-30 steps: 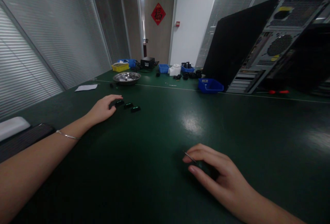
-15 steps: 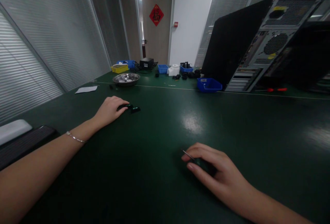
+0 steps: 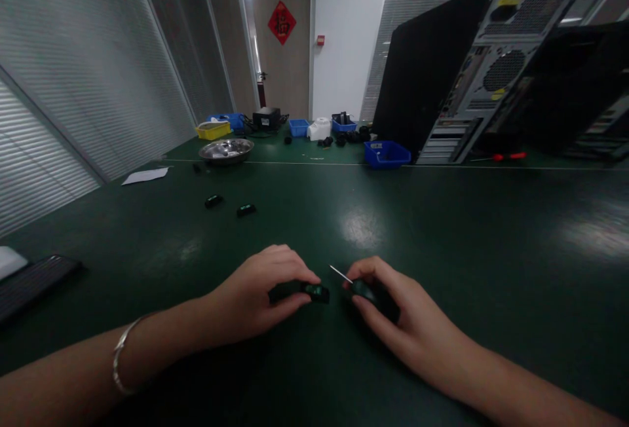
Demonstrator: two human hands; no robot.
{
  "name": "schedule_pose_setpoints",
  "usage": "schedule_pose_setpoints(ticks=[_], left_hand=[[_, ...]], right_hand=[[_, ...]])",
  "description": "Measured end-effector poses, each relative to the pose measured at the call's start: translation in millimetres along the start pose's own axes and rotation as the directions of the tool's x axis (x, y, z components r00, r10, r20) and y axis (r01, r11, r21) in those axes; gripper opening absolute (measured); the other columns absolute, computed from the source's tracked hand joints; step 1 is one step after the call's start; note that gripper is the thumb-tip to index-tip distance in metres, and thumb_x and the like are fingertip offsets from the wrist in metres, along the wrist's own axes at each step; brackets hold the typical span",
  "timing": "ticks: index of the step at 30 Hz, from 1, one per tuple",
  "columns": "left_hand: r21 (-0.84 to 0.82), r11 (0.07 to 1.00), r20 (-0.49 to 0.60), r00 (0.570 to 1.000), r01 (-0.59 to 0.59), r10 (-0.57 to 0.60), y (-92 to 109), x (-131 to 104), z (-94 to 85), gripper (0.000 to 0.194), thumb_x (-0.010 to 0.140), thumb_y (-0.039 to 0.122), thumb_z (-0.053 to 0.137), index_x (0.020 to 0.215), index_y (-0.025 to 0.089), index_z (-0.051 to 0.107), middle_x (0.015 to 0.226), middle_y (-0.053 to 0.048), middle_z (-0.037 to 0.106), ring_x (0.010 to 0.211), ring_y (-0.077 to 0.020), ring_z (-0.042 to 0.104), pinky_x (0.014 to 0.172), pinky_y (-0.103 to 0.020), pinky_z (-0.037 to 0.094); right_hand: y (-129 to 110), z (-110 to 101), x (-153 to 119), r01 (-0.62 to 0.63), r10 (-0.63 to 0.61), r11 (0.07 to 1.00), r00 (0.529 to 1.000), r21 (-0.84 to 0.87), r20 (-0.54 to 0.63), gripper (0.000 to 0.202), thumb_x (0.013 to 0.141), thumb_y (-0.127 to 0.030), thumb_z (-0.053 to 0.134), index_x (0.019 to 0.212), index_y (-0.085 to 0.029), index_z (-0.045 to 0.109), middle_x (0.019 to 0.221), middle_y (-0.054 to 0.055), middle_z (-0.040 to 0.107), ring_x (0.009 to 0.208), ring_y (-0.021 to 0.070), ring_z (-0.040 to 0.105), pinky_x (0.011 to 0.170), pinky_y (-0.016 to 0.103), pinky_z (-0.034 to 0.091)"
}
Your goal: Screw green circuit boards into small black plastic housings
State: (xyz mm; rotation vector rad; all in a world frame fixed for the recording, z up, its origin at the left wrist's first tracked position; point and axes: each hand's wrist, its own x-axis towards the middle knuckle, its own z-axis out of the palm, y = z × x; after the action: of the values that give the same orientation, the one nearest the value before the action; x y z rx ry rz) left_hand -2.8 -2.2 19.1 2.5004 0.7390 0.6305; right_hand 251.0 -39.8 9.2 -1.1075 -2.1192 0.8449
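The left hand (image 3: 278, 289) is reaching inward, thumb and fingertips pinching a small black part with green markings (image 3: 316, 293) just above or on the green surface (image 3: 417, 230); the right hand (image 3: 393, 306) is curling around a dark-handled, thin metal-tipped tool (image 3: 362, 289), tip angling left.

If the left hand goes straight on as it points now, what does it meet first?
Probably the right hand or the slim tool it holds, beyond the black piece in the left hand; depth leaves the order unclear.
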Motion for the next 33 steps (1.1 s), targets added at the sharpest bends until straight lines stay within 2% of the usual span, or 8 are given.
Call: schedule_pose_setpoints(ticks=[2, 9, 22, 33], left_hand=[[-0.011, 1.000, 0.018, 1.000, 0.021, -0.020, -2.8, -1.8, 1.3, 0.024, 0.090, 0.015, 0.062, 0.113, 0.021, 0.066, 0.103, -0.006, 0.071, 0.095, -0.0213, 0.062, 0.084, -0.035, 0.047], [-0.005, 1.000, 0.026, 0.999, 0.026, -0.026, -17.7, -5.3, -2.5, 0.026, 0.090, 0.015, 0.061, 0.115, 0.022, 0.064, 0.103, -0.006, 0.070, 0.097, -0.0214, 0.062, 0.087, -0.035, 0.045], [-0.036, 0.999, 0.042, 0.999, 0.009, -0.008, -17.8, -5.8, -1.2, 0.026, 0.091, 0.014, 0.062, 0.115, 0.023, 0.065, 0.103, -0.005, 0.069, 0.097, -0.0202, 0.063, 0.088, -0.033, 0.044], [-0.084, 0.996, 0.063, 0.998, 0.011, -0.006, -12.1, -6.3, 0.3, 0.025, 0.091, 0.015, 0.062, 0.115, 0.022, 0.065, 0.102, -0.005, 0.070, 0.095, -0.0198, 0.063, 0.087, -0.033, 0.043]], right_hand=[[-0.6, -1.0, 0.3, 0.009, -0.009, 1.000, 0.999, -0.016, 0.034, 0.019, 0.092, -0.010, 0.052, 0.106, -0.022, 0.056, 0.094, 0.003, 0.063, 0.082, 0.0174, 0.060, 0.072, 0.030, 0.050], [-1.9, -2.6, 1.9, 0.037, -0.031, 0.998, 0.995, -0.055, 0.092, 0.020, 0.091, -0.009, 0.052, 0.103, -0.021, 0.060, 0.105, 0.007, 0.062, 0.098, 0.0217, 0.060, 0.087, 0.039, 0.050], [-2.9, -1.5, 4.7, 0.058, -0.049, 0.993, 0.994, -0.101, 0.099, 0.022, 0.089, -0.007, 0.053, 0.103, -0.022, 0.062, 0.103, 0.007, 0.064, 0.097, 0.0231, 0.061, 0.084, 0.040, 0.050], [0.2, 0.6, -0.6, 0.094, -0.073, 0.983, 0.989, -0.159, 0.128, 0.028, 0.087, -0.002, 0.051, 0.106, -0.022, 0.056, 0.108, 0.006, 0.058, 0.102, 0.0228, 0.055, 0.091, 0.042, 0.046]])
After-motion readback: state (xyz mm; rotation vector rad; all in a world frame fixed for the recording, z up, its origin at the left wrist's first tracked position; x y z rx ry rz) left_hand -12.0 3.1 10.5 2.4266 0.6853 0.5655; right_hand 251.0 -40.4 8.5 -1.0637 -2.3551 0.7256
